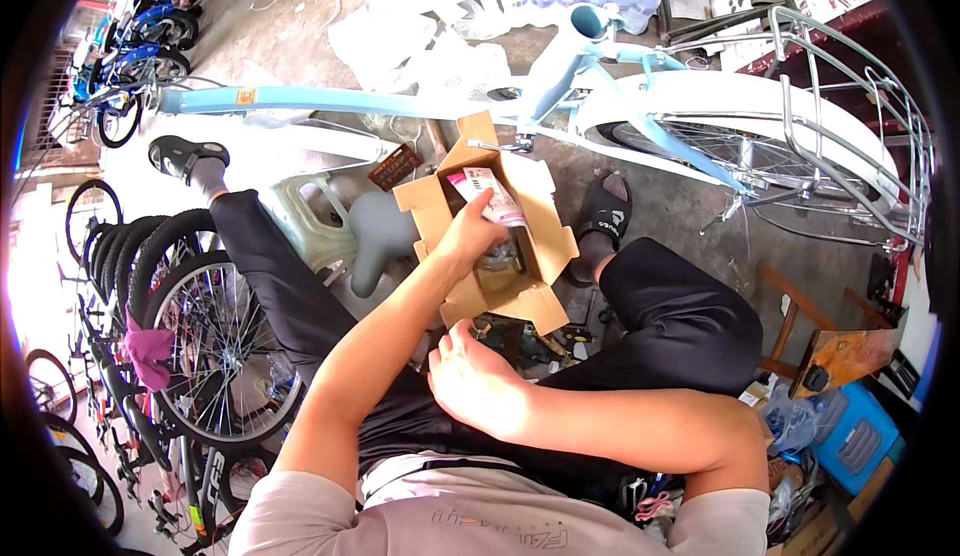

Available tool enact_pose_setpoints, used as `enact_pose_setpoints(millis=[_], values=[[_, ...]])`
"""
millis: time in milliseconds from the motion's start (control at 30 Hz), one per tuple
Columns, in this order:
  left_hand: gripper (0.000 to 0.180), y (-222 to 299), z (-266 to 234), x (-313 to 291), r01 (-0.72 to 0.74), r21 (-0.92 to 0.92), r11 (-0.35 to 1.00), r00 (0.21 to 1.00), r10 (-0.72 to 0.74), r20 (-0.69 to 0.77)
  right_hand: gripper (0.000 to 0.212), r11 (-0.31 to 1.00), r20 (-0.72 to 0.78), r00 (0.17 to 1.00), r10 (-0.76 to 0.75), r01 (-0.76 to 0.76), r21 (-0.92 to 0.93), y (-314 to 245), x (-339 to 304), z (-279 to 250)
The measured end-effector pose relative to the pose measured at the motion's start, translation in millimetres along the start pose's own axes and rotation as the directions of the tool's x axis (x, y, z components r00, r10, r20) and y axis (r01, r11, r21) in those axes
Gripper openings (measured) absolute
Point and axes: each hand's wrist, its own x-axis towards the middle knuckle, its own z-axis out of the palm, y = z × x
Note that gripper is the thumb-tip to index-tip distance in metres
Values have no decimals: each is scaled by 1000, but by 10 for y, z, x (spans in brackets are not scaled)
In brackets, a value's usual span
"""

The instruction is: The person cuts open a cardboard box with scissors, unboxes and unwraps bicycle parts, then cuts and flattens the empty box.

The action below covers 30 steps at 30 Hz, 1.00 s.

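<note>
An open cardboard box (pixel 435 218) stands between my legs, its flaps folded outward. My left hand (pixel 478 231) reaches into it. The fingers are closed on a white and pink printed packet (pixel 490 196), thumb on top. Below the packet, something in clear wrapping (pixel 500 259) shows inside the box; its kind I cannot make out. My right hand (pixel 475 381) rests over my lap just below the box's near flap. Its fingers are loosely bent and a little apart, with nothing seen in them.
A light blue bicycle frame (pixel 300 102) with a white rear fender (pixel 680 96) lies across beyond the box. A grey saddle (pixel 380 236) is left of the box. Bicycle wheels (pixel 225 356) crowd the left side. A blue case (pixel 858 436) and wooden stool (pixel 845 356) are at right.
</note>
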Motion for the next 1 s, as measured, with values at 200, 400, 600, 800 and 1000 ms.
enact_pose_setpoints(millis=[200, 400, 600, 800, 1000], values=[[69, 467, -439, -1319, -272, -149, 951, 961, 276, 9, 22, 1000, -210, 977, 24, -27, -10, -38, 23, 1], [26, 343, -976, -1709, -447, -184, 875, 862, 366, -351, 20, 999, -176, 984, -42, 43, -3, 5, 37, 24], [45, 315, -1063, -1734, -562, -191, 805, 753, 403, -520, 21, 998, -153, 987, -51, 58, 40, 74, 75, 118], [45, 7, -1663, -1492, -162, 700, 696, 662, 603, -446, 20, 998, -204, 978, -54, 59, 16, 59, 160, 122], [39, -506, -1690, -1271, -9, 981, 196, 1000, -4, 10, 31, 993, -1, 994, -105, 105, 48, -30, 177, 53]])
